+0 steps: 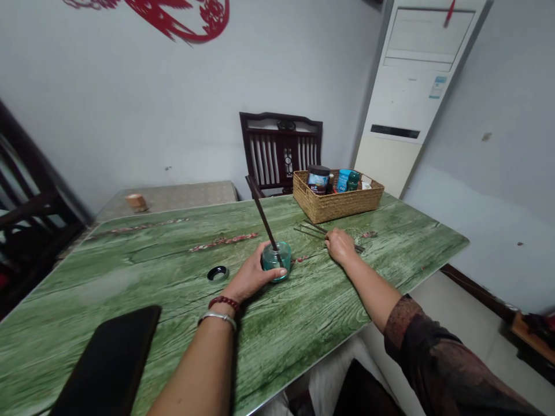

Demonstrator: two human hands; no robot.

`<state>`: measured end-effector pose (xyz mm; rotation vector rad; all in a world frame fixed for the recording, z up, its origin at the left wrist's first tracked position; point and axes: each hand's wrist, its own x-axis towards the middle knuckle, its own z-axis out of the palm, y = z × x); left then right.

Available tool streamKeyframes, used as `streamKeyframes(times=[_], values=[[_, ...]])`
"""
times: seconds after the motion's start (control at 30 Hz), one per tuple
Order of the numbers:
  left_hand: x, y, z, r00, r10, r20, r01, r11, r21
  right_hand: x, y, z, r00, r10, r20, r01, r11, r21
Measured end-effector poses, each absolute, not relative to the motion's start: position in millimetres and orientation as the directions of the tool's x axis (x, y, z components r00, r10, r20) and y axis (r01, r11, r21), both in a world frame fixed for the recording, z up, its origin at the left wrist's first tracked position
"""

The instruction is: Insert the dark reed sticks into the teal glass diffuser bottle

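Note:
My left hand [256,274] is wrapped round a small clear glass diffuser bottle [284,252] with a teal tint, which stands upright on the green table. One long dark diffuser stick [265,222] leans out of its mouth towards the back left. To the right, my right hand [340,245] is closed over several dark sticks [310,231] lying on the tabletop; their ends show on both sides of it, while the fingertips are partly hidden. A black ring-shaped cap [217,273] lies left of the bottle.
Behind my right hand stands a woven basket [342,207] holding jars and bottles. A black flat object [110,358] lies at the front left of the green table [182,289]. Beyond the table are a dark wooden chair [284,130] and a white cabinet-style air conditioner [401,104].

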<state>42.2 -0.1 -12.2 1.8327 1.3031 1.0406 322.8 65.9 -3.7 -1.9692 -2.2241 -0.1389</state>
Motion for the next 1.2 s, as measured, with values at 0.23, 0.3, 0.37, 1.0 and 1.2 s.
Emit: streamKeyframes(times=[0.23, 0.3, 0.37, 1.0, 1.2], values=[[41.4, 0.8, -13.5, 0.205, 0.95, 0.234, 0.438, -0.303, 0.846, 322.8, 60.6, 1.1, -0.129, 0.976, 0.178, 0.983, 0.149, -0.104], [41.4, 1.0, -14.0, 0.214, 0.949, 0.232, 0.437, -0.305, 0.846, 322.9, 59.0, 3.5, -0.134, 0.979, 0.155, 0.981, 0.153, -0.117], [41.3, 1.2, -14.6, 0.214, 0.95, 0.228, 0.439, -0.302, 0.846, 322.9, 57.5, 4.9, -0.143, 0.981, 0.133, 0.98, 0.159, -0.116], [42.5, 3.2, -16.6, 0.182, 0.953, 0.243, 0.403, -0.297, 0.866, 285.1, 35.8, 96.5, -0.032, 0.794, 0.608, -0.01, 0.608, -0.794], [43.7, 3.1, -15.9, 0.177, 0.948, 0.264, 0.383, -0.314, 0.869, 237.8, 24.9, 110.3, -0.093, 0.767, 0.635, -0.15, 0.619, -0.771]])
